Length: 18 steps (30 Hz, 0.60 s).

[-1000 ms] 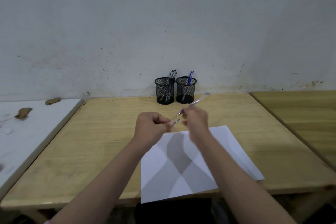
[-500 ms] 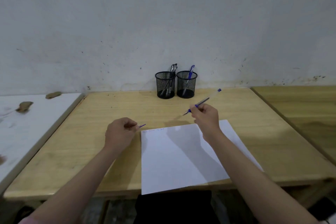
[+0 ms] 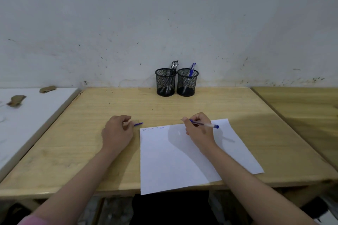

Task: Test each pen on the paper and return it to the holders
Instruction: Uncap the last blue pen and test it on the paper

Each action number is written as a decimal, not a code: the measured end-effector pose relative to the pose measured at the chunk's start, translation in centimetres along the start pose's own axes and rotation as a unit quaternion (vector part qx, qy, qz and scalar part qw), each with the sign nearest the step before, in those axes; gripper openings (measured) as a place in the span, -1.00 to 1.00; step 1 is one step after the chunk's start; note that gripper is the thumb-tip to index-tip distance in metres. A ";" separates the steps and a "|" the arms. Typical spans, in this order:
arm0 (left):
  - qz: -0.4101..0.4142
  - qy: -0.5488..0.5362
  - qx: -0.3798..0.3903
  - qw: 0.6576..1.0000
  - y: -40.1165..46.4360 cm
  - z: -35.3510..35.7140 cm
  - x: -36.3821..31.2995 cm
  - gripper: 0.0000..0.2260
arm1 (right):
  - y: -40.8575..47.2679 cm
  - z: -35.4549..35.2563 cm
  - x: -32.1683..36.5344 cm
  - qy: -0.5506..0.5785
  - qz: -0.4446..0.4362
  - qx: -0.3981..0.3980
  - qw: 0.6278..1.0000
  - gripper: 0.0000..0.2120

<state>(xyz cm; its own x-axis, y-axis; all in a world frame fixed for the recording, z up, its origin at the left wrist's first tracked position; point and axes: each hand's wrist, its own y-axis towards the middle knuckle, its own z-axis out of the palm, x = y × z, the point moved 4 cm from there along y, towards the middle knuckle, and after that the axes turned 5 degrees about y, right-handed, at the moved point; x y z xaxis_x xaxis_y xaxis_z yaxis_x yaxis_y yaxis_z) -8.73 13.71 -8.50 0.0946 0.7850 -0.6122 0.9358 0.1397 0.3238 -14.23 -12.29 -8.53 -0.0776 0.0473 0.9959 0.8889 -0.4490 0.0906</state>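
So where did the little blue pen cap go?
In the head view, the small blue pen cap is pinched in the left hand, resting on the wooden table just left of the white paper's top corner.

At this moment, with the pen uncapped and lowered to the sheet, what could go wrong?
The paper overhangs the table's near edge and no hand pins it, so strokes could shift it. The right hand holds the pen at the sheet's top edge; its tip might mark the wood. The left hand holds the small blue cap, easily dropped.
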 end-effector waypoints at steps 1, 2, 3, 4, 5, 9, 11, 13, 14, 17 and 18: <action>0.014 -0.004 -0.009 1.000 -0.3 -0.2 -0.2 -0.82 | 0.0 -0.1 0.0 -0.007 -0.002 0.002 1.000 -0.76; 0.036 -0.003 -0.015 0.999 -0.8 -0.4 -0.5 -0.82 | 0.0 -0.3 -0.1 -0.013 -0.004 0.002 1.000 -0.76; 0.063 -0.004 -0.013 0.998 -1.4 -0.6 -0.8 -0.80 | 0.0 -0.5 0.0 -0.017 -0.007 0.000 1.000 -0.75; 0.091 -0.008 -0.002 0.996 -2.2 -0.7 -1.3 -0.75 | 0.0 -0.8 0.0 -0.019 -0.010 -0.001 1.000 -0.75; 0.119 -0.016 0.018 0.993 -3.0 -0.7 -1.8 -0.69 | 0.1 -1.0 0.0 -0.022 -0.014 -0.001 1.000 -0.75; 0.219 0.014 0.147 0.965 -5.6 0.5 -3.4 -0.47 | 0.4 -2.1 0.0 -0.036 -0.025 -0.003 0.999 -0.75; 0.233 0.065 0.194 0.951 -5.9 1.0 -3.5 -0.35 | 0.7 -2.5 -0.1 -0.030 -0.022 -0.010 0.999 -0.74; 0.229 0.090 0.215 0.945 -5.7 1.2 -3.5 -0.29 | 1.0 -2.7 -0.2 -0.030 -0.022 -0.021 0.999 -0.74; 0.229 0.094 0.217 0.944 -5.7 1.2 -3.5 -0.29 | 1.1 -2.8 -0.1 -0.032 -0.024 -0.027 0.999 -0.74; 0.234 0.102 0.209 0.944 -5.8 1.3 -3.5 -0.30 | 1.4 -2.5 0.5 -0.028 -0.028 -0.029 0.999 -0.79; 0.235 0.101 0.207 0.944 -5.8 1.4 -3.5 -0.30 | 1.5 -2.0 0.7 -0.016 -0.028 -0.021 0.999 -0.79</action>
<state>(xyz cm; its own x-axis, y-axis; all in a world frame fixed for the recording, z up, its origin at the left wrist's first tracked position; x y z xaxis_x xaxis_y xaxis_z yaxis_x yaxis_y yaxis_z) -14.05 9.33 -9.23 0.5045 0.8070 -0.3069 0.8633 -0.4679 0.1889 -13.86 -14.76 -7.71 -0.1123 0.1012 0.9885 0.8636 -0.4821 0.1474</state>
